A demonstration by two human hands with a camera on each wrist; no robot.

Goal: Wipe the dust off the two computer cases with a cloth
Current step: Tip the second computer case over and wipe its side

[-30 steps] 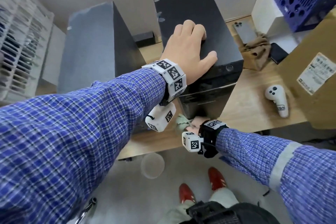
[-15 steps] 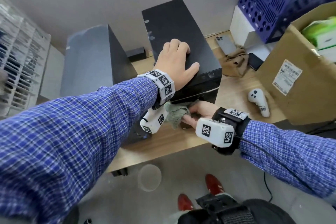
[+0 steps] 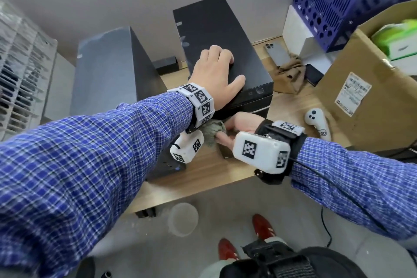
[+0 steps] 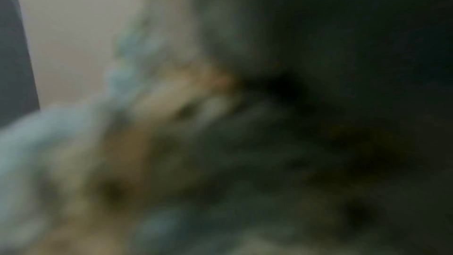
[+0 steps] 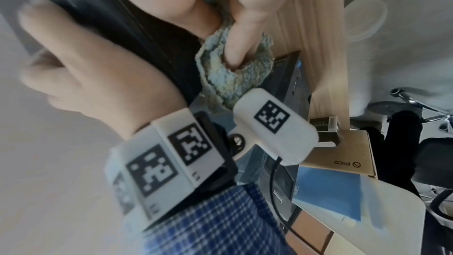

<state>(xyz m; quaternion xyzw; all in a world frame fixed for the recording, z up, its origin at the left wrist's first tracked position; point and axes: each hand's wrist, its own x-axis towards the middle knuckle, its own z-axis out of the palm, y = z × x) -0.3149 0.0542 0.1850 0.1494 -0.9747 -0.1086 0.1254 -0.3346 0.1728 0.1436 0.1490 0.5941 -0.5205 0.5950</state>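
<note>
Two tall computer cases stand on the wooden table [image 3: 203, 183]: a dusty grey one [image 3: 103, 70] on the left and a black one [image 3: 216, 36] on the right. My left hand [image 3: 216, 74] rests flat on top of the black case, thumb out; it also shows in the right wrist view [image 5: 85, 61]. My right hand [image 3: 234, 128] pinches a grey-green cloth [image 3: 212, 131] against the lower front of the black case. In the right wrist view the thumb [image 5: 240, 42] digs into the bunched cloth [image 5: 232, 79]. The left wrist view is dark and blurred.
Right of the black case lie a brown rag [image 3: 290, 72], a phone [image 3: 276, 52] and a white controller [image 3: 317, 123]. A cardboard box [image 3: 361, 88] and a blue crate [image 3: 352, 0] fill the right side. A small black box [image 3: 167, 65] sits between the cases.
My right hand has come up with the cloth from the table edge onto the front of the black case. The left hand has stayed on the case top.
</note>
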